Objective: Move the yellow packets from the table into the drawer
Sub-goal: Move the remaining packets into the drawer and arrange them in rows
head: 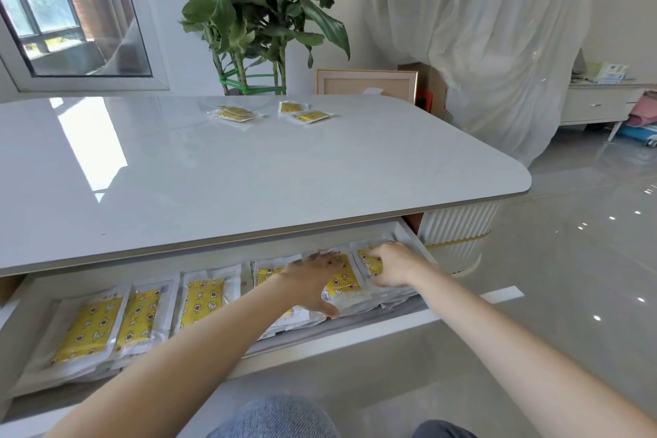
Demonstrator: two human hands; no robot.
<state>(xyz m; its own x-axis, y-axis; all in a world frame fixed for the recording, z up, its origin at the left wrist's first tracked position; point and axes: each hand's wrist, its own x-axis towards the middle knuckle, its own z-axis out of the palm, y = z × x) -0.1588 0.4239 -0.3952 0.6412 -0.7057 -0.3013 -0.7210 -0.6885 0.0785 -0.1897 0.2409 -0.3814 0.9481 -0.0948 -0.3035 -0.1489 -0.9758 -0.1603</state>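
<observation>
The white drawer [359, 325] stands pulled out under the tabletop, filled with rows of yellow packets in clear wrap [90, 325]. Both hands are at its right end. My left hand [313, 283] lies on a stack of packets [341, 283], thumb hooked around the stack's near edge. My right hand [393, 265] presses on the rightmost stack [369, 265], fingers curled over it. On the far side of the white table [249, 171] lie more yellow packets: one small pile [234, 113] and two packets [304, 112] to its right.
A large potted plant [249, 11] stands behind the table, a framed panel [366, 82] and sheer curtain [497, 46] to its right. A low cabinet [601, 103] sits at far right on the glossy floor. My knees [277, 416] are below the drawer.
</observation>
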